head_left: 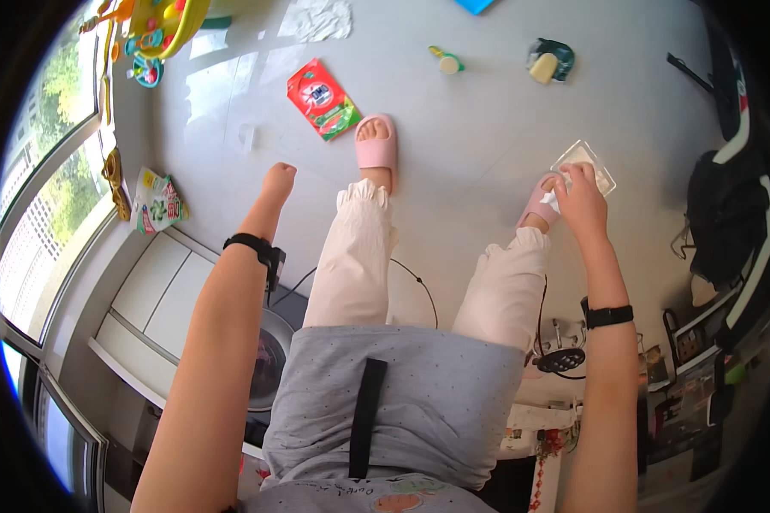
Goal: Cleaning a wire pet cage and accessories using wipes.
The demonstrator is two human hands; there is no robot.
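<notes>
My right hand (582,200) reaches down at the right, its fingers pinching a white tissue or cloth (551,200) beside a shallow clear plastic tray (606,174). White material lies within the tray, partly hidden by the hand. Near the tray is my right foot in a pink slide slipper (537,204). My left hand (281,181) hangs above the floor at left of centre, its fingers curled in with nothing seen in them. Beyond it a red and green OMO detergent packet (323,100) lies on the floor, touching or close to the left pink slipper (377,152).
A green and white detergent pouch (157,201) leans near the window. Farther off lie a green and yellow object (448,63), a dark packet with a yellowish piece (552,61) and crumpled white material (324,19). A toy table (189,32) stands upper left; black-and-white frames (751,256) stand right.
</notes>
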